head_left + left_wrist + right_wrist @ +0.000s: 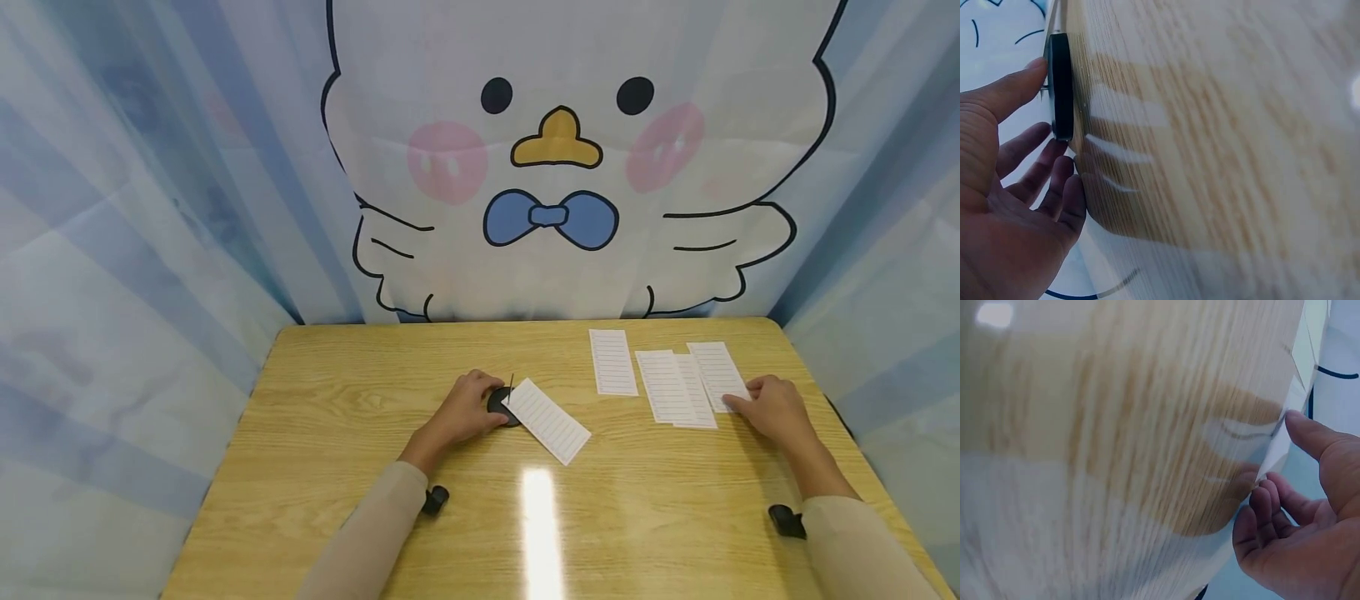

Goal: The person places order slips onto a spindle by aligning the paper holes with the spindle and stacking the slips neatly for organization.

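My left hand (467,407) holds the round black base of a bill spike (497,402) at its edge, thumb on the near side and fingers on the far side. In the left wrist view the base (1061,87) appears edge-on. The thin spike stands upright at one corner of a white ruled paper slip (551,423), which slants over the base's right part onto the table. Farther right, my right hand (776,410) has thumb and fingers around the lower right corner of another ruled slip (716,375). That slip (1277,447) also shows between them in the right wrist view.
Two overlapping ruled slips, the front one (663,385) covering part of the other (699,400), lie left of the right hand's slip. One more slip (613,362) lies near the back edge. A printed curtain (555,275) hangs behind the wooden table (360,375).
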Demonstrator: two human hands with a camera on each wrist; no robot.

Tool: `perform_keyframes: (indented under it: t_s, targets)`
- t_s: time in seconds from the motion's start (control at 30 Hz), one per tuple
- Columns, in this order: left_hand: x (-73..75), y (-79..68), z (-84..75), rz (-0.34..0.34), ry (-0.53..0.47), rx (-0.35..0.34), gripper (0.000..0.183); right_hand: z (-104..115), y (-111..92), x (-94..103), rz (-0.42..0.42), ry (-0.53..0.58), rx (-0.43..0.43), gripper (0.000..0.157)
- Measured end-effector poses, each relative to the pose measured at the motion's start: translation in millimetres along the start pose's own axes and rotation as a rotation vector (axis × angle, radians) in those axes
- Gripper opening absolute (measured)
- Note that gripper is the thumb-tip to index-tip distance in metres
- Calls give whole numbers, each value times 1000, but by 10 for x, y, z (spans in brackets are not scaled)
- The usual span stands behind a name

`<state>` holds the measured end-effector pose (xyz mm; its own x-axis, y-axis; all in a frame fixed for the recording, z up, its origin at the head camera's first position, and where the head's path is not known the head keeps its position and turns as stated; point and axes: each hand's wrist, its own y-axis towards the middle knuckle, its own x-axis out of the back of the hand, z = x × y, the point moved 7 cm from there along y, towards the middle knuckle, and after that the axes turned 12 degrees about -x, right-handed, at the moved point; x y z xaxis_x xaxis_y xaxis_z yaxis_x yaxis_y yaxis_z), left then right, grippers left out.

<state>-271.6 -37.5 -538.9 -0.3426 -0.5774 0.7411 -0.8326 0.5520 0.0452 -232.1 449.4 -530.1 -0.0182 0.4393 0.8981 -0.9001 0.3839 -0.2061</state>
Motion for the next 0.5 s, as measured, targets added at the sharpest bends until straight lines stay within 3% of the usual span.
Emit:
perform_keyframes:
  t_s: [0.23,0.5]
  targets:
    - [7,-8,-9,-3,-2,15,57,-7,7,0,-17,7,-15,55]
    - [6,-4,-24,2,-3,12,56,-48,40,-12,51,19,-63,53]
